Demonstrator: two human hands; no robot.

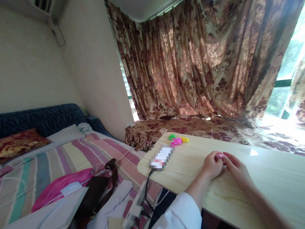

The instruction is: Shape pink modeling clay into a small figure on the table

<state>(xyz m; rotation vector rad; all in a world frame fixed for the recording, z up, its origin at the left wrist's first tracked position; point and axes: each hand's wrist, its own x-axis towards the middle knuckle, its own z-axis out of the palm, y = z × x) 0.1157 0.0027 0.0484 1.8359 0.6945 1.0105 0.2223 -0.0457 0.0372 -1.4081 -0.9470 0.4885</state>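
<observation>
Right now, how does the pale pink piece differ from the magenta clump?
The pale pink piece is held between the left hand and right hand; the magenta clump lies on the table. The piece is paler, the clump more vivid. The hands partly cover the piece; they leave the clump uncovered. Both are pinkish.

Left forearm (pixel 199 187) rises from lower centre of frame, slanting rightward, bare beyond my white sleeve (pixel 182 213). Right forearm (pixel 264 203), bare as far as seen, slants in from the lower right corner. Left grip (pixel 213 165) curled; right grip (pixel 234 165) straighter; fingertips meeting, pinched, right of centre.
</observation>
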